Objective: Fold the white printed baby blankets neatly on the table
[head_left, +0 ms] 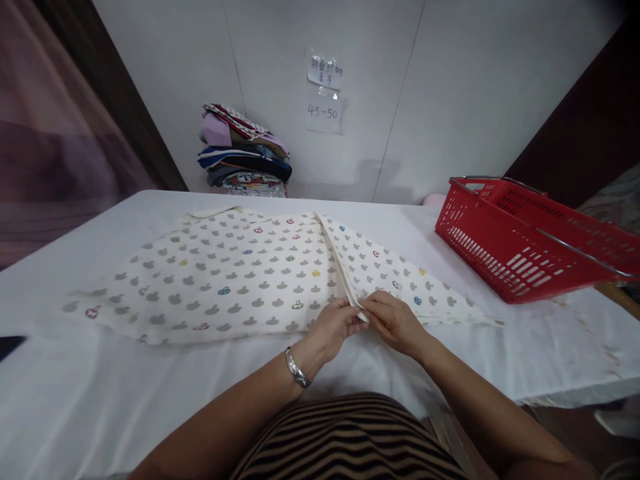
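Patterned cloth's (260, 280) folded edge is pinched by left hand (331, 328) and right hand (397, 323) (fingertips close), seemingly so layers align.

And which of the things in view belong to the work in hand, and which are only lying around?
In the work:
- patterned cloth, its edge in the fingers of left hand and right hand
- table, under the cloth

Seemingly aside, untouched now:
- clothes pile
- red basket
- notes on the wall
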The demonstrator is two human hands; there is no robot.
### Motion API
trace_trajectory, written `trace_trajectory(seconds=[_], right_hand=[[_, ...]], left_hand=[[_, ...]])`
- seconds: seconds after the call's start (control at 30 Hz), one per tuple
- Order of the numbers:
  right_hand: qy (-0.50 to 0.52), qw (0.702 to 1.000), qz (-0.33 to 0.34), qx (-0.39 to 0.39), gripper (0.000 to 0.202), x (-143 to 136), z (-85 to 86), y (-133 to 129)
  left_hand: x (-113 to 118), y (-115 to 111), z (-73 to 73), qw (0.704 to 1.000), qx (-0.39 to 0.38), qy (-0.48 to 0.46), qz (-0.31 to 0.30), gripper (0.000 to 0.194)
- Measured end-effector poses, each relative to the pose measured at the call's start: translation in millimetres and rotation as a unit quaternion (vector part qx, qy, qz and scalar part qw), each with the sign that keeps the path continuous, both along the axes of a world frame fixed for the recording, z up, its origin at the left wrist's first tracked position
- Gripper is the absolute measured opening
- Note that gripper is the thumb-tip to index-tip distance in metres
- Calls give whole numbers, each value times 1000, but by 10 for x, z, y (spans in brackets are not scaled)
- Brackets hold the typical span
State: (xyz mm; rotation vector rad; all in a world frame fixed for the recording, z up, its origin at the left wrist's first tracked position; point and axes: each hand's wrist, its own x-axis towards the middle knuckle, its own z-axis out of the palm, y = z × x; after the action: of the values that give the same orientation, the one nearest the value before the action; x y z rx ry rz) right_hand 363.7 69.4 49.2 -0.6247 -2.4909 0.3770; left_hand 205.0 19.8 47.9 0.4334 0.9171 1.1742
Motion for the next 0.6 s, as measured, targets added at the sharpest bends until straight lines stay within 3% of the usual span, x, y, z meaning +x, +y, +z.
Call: trace_trajectory(seconds=[0.37,0.6], right_hand=[[25,1000,-15,9,28,36,-68,-34],[54,986,-59,-146,20,7,-58,-42]], left_hand=[[-15,-2,-9,1000,27,-4,-2,21],[-2,23,-46,1000,19,-4,-6,19]])
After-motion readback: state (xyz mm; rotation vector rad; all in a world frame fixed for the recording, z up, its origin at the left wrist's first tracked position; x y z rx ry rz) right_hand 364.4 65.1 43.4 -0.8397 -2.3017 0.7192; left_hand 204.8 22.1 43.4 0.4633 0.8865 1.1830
